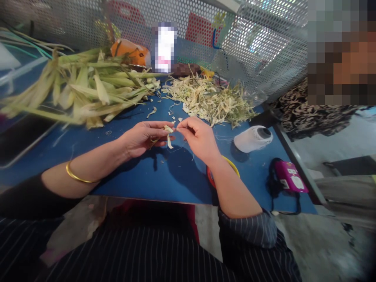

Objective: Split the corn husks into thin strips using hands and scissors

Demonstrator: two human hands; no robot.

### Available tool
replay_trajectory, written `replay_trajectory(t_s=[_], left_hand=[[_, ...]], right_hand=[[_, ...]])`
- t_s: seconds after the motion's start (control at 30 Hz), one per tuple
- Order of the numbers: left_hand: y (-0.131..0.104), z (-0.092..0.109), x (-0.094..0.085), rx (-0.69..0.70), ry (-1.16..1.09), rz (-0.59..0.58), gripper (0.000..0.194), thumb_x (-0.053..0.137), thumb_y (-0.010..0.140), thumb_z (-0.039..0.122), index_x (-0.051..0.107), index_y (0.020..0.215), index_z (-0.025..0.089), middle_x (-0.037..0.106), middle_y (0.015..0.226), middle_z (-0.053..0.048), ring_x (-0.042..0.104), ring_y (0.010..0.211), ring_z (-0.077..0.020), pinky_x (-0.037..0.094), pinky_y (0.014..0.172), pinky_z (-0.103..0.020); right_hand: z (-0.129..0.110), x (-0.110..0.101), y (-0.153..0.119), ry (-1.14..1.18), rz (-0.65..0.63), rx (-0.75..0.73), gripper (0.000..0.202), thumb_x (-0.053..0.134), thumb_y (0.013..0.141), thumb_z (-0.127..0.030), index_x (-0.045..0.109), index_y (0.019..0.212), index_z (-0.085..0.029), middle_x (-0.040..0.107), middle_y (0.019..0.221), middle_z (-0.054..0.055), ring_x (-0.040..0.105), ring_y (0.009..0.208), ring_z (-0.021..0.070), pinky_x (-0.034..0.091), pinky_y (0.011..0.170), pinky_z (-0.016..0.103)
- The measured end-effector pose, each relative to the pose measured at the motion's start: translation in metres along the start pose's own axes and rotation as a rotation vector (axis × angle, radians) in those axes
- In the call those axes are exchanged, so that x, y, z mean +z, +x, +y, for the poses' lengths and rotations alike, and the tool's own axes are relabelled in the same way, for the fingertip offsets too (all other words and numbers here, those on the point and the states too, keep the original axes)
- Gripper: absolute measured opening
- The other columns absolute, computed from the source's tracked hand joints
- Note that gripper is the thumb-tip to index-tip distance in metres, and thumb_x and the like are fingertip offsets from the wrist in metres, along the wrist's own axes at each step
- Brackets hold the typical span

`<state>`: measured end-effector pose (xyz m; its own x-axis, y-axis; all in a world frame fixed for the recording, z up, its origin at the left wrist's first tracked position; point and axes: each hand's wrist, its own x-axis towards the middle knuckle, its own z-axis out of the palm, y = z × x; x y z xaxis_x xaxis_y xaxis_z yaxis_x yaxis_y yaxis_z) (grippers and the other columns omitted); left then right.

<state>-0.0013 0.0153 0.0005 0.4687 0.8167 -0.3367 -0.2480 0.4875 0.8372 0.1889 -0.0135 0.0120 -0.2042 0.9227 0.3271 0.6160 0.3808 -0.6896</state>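
Observation:
My left hand [143, 139] is closed, pinching a small pale strip of corn husk [169, 141] between thumb and fingers, one end hanging down. Close beside it, my right hand [201, 141] is also closed, its thumb and fingertips pressed together near the strip's end; what they grip is too small to make out. Both hands are held above the blue tabletop [132, 180]. Fine thread seems to trail below the fingers. A white cone of thread [249, 140] lies to the right of my right hand.
Long green husks [85, 88] are heaped at the left, and shredded husk strips [211, 98] lie behind my hands. A bright phone [165, 47] stands at the back by a perforated metal screen [246, 39]. A magenta box [290, 176] sits near the right edge. Someone in patterned clothing [311, 105] is at right.

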Motion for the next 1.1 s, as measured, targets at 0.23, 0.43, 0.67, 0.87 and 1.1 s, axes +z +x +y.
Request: replay_trajectory(t_s=[0.23, 0.43, 0.67, 0.87, 1.1], left_hand=[[-0.001, -0.003, 0.002, -0.002, 0.052, 0.009, 0.023, 0.079, 0.066, 0.011, 0.076, 0.089, 0.015, 0.075, 0.09, -0.009, 0.071, 0.079, -0.016, 0.057, 0.073, -0.022], [-0.004, -0.001, 0.002, 0.039, 0.152, -0.006, 0.028, 0.083, 0.061, 0.014, 0.077, 0.089, 0.014, 0.075, 0.087, -0.009, 0.07, 0.072, -0.0148, 0.056, 0.07, -0.022], [-0.007, -0.003, 0.002, 0.052, 0.218, -0.03, 0.035, 0.084, 0.061, 0.018, 0.075, 0.095, 0.015, 0.075, 0.09, -0.008, 0.069, 0.071, -0.0137, 0.055, 0.072, -0.023], [-0.007, -0.005, 0.003, 0.074, 0.276, -0.033, 0.031, 0.084, 0.061, 0.02, 0.073, 0.089, 0.013, 0.074, 0.088, -0.009, 0.068, 0.072, -0.0152, 0.055, 0.073, -0.027], [-0.007, -0.007, 0.002, 0.065, 0.317, -0.077, 0.026, 0.083, 0.06, 0.02, 0.068, 0.08, 0.014, 0.072, 0.073, -0.007, 0.065, 0.063, -0.0147, 0.05, 0.061, -0.026]], right_hand=[[0.003, -0.001, 0.0, 0.048, -0.039, 0.012, 0.008, 0.058, 0.086, -0.026, 0.061, 0.08, -0.021, 0.062, 0.084, 0.002, 0.056, 0.075, 0.0138, 0.044, 0.072, 0.029], [0.002, -0.01, -0.003, 0.146, -0.128, 0.056, 0.007, 0.058, 0.084, -0.023, 0.062, 0.089, -0.021, 0.065, 0.08, 0.0, 0.057, 0.061, 0.0106, 0.045, 0.063, 0.026], [0.004, -0.019, -0.001, -0.134, -0.167, -0.053, 0.01, 0.057, 0.085, -0.022, 0.063, 0.078, -0.02, 0.061, 0.078, 0.0, 0.054, 0.068, 0.0122, 0.04, 0.069, 0.028], [-0.003, -0.017, -0.002, -0.148, -0.13, -0.101, 0.011, 0.053, 0.089, -0.024, 0.06, 0.081, -0.02, 0.059, 0.1, 0.005, 0.053, 0.076, 0.0138, 0.039, 0.07, 0.028], [-0.008, -0.008, -0.003, -0.156, -0.263, -0.08, 0.01, 0.045, 0.093, -0.024, 0.053, 0.088, -0.021, 0.066, 0.097, 0.003, 0.056, 0.07, 0.0128, 0.037, 0.067, 0.026]])
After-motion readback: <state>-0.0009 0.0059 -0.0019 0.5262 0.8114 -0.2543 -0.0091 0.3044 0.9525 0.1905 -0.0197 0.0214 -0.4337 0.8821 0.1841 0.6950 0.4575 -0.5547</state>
